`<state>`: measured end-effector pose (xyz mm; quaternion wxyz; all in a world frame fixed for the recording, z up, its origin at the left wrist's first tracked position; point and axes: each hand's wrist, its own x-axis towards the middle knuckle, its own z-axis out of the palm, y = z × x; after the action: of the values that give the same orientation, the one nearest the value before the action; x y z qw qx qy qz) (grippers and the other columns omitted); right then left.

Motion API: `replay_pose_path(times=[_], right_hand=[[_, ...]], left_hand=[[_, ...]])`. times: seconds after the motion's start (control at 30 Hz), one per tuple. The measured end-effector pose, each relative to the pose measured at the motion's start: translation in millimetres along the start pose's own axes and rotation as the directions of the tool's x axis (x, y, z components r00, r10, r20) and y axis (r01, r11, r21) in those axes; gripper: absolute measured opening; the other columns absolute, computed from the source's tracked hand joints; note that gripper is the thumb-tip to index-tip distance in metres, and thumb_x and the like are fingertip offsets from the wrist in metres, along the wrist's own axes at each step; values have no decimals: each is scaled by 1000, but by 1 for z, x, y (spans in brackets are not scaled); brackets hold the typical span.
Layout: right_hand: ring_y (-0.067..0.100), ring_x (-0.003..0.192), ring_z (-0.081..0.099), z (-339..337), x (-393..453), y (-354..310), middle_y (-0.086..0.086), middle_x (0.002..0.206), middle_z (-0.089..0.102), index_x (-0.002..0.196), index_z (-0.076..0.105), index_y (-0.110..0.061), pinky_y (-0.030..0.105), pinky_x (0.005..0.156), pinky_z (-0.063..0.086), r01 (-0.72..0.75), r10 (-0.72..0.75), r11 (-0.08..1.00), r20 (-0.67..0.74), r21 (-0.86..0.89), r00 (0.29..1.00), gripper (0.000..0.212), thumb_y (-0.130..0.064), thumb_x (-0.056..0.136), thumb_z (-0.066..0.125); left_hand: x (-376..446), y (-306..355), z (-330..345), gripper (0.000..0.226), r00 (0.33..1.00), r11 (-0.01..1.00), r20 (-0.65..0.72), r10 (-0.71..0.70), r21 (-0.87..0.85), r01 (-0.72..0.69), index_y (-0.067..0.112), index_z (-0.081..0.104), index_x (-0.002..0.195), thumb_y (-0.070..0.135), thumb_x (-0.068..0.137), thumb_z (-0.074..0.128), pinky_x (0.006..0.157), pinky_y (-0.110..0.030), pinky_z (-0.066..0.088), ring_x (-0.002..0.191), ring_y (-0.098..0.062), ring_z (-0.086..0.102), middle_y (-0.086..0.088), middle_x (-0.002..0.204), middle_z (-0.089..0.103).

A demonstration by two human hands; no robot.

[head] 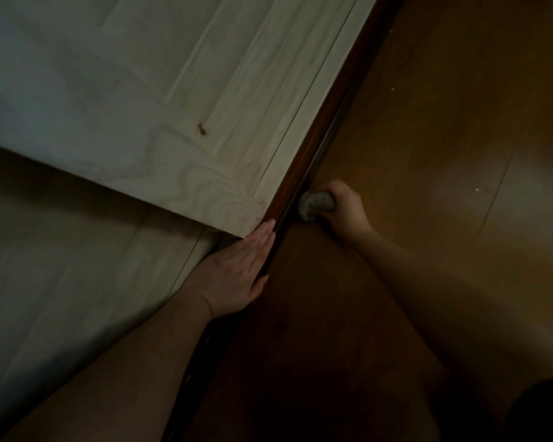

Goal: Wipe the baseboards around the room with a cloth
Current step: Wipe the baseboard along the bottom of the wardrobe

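A dark reddish-brown baseboard (320, 145) runs diagonally from the top right down to the bottom middle, between pale wood panelling and the floor. My right hand (345, 207) grips a bunched grey cloth (316, 204) and holds it against the baseboard's lower edge at the floor. My left hand (237, 269) lies flat with straight fingers on the pale panel, its fingertips at the panel's lower corner beside the baseboard. The room is dim.
A pale wooden panel or door (141, 100) with raised mouldings fills the upper left. Lighter wall panelling (61, 266) lies below it. Brown wood floor (444, 154) spreads to the right, with a few small light specks. A dark shape sits at the bottom right corner.
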<state>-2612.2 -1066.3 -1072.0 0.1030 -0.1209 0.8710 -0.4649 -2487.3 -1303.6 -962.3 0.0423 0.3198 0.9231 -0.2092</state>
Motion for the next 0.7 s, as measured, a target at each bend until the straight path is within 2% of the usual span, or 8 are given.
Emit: replay_pose_path(times=[0.13, 0.33, 0.37, 0.43, 0.5, 0.57, 0.7], right_hand=[[14, 96, 54, -28, 34, 8, 1, 104, 58, 105, 66, -12, 24, 82, 39, 79, -62, 988, 127, -134, 990, 37, -14, 72, 83], [9, 93, 50, -44, 54, 8, 3, 105, 57, 105, 64, -11, 19, 78, 35, 55, -36, 980, 104, -191, 994, 32, -13, 76, 79], [5, 91, 51, -46, 56, 8, 0, 104, 57, 104, 63, -12, 20, 76, 38, 22, -12, 984, 55, -175, 998, 26, -13, 80, 76], [1, 86, 54, -55, 64, 5, -1, 101, 57, 101, 60, -14, 25, 74, 46, -104, 93, 991, -126, -84, 988, 14, -11, 89, 66], [12, 94, 55, -68, 76, 1, 7, 109, 57, 105, 59, -10, 30, 81, 48, -187, 164, 979, -238, -79, 957, 20, -12, 88, 68], [19, 98, 54, -76, 82, -3, 10, 113, 56, 108, 59, -8, 32, 83, 47, -178, 146, 975, -227, -129, 963, 28, -14, 84, 72], [18, 100, 53, -81, 73, -6, 7, 112, 56, 111, 60, -12, 30, 83, 45, -170, 143, 981, -250, -92, 958, 34, -15, 80, 76]], left_hand=[[1, -1, -2, 73, 1000, 1000, 19, -2, -6, 2, -10, 22, 151, 43, 102, 29, 125, -40, -1, 152, -32, 6, -30, 160, 13], [0, 0, -1, 71, 999, 1000, 32, 10, -13, -10, -10, 18, 152, 42, 103, 22, 125, -40, 5, 153, -31, 2, -29, 162, 6], [1, -1, -2, 71, 999, 1000, 32, 13, -14, -13, -10, 19, 152, 41, 103, 21, 125, -40, 4, 153, -31, 3, -30, 161, 8], [2, -1, -3, 71, 999, 999, 28, 20, -26, -19, -11, 23, 150, 41, 102, 22, 125, -39, 3, 152, -31, 7, -30, 160, 13], [3, -1, -4, 71, 999, 999, 34, 21, -43, -20, -11, 26, 149, 41, 101, 23, 124, -39, 3, 151, -30, 10, -28, 160, 16], [3, -2, -5, 70, 999, 998, 25, 27, -63, -25, -10, 29, 148, 40, 100, 24, 124, -39, 6, 151, -30, 13, -27, 160, 18], [2, 1, -6, 69, 1000, 996, 15, 20, -86, -19, -10, 32, 147, 40, 100, 27, 123, -39, 13, 150, -30, 20, -27, 159, 22]])
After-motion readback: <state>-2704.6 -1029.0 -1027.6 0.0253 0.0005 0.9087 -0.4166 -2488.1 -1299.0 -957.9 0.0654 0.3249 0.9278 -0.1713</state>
